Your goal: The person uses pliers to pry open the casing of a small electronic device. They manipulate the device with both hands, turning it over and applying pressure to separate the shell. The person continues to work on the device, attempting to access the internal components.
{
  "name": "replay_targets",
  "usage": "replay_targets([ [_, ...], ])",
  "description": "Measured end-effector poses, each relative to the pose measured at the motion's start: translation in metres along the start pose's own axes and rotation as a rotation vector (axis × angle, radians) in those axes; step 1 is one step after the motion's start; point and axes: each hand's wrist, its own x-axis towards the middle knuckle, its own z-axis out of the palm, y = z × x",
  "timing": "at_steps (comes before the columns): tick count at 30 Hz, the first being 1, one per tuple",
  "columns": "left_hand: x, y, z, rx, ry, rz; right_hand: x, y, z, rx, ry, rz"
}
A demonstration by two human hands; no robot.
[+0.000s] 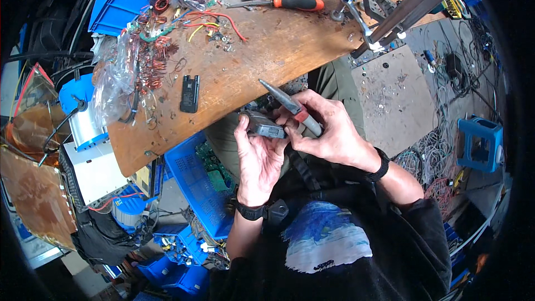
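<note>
**Fingers closed on one grey device and one pair of pliers**

Fingers [252,128] of the left hand [257,153] are curled shut around one small grey device [263,125], held in front of the body just off the near edge of the counter [278,44]. The right hand [326,131] is closed on one pair of needle-nose pliers [290,106] with red-and-grey grips; the tips point up and left, above the device. Whether the tips touch it cannot be told. Each wrist carries one black band, two in all.

On the counter: one black rectangular casing [190,93], lying flat and well apart from the hands; one orange-handled screwdriver [290,3] near the far edge; several copper wire coils [153,64], too tangled to count; loose red and yellow wires [209,22]; two clear plastic bags [114,72], one at the left end and one at the far side.

Counter surface is bare brown wood, scuffed and spotted. Below it stands one blue crate [192,184] holding green circuit boards. More blue bins lie on the floor. Tangled cables [440,150] spread across the concrete floor to the right, beside one blue frame [479,145].
</note>
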Motion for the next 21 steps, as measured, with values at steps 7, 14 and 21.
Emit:
replay_targets([
  [7,-0.002,-0.01,0.01,-0.16,0.024,-0.026,-0.002,0.001,0.0,0.168,0.018,0.128],
  [14,0.001,-0.011,0.004,-0.396,-0.043,-0.133,-0.004,0.003,-0.011,0.396,-0.004,0.219],
  [21,0.003,-0.012,-0.003,-0.429,-0.063,-0.176,-0.004,0.001,-0.012,0.433,-0.02,0.246],
])
